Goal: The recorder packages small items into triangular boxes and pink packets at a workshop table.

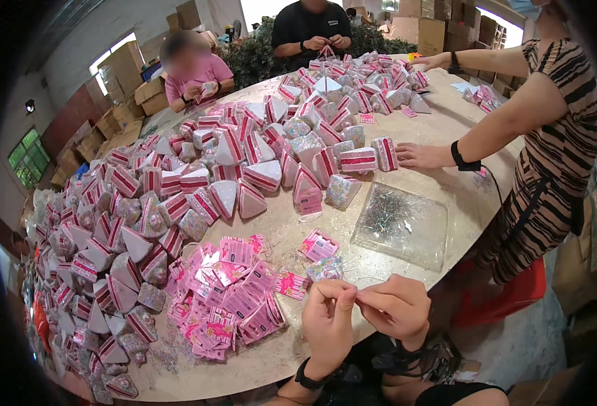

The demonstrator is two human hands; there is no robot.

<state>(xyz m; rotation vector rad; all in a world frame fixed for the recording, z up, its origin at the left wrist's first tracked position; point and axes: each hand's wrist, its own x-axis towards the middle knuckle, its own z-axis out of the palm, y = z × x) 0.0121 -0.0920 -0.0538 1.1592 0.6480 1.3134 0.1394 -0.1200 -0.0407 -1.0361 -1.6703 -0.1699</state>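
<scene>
My left hand (329, 321) and my right hand (399, 310) meet at the table's near edge, fingertips pinched together. A thin pale string (369, 278) shows as a fine curve by the fingertips; its ends are hidden. Just beyond my left hand lies a glittery, sequin-covered ornament (325, 268), partly covered by the fingers. Pink printed tags (292, 285) rest beside it, with another tag (319, 244) a little farther off. To the left spreads a heap of pink tags (227, 298).
A large pile of cake-slice ornaments (241, 162) covers the table's left and middle. Ahead stands a shallow clear tray (440, 233) with glitter scraps. At right, a person in a striped top (556, 135) reaches toward the ornaments. Two people work at the far side.
</scene>
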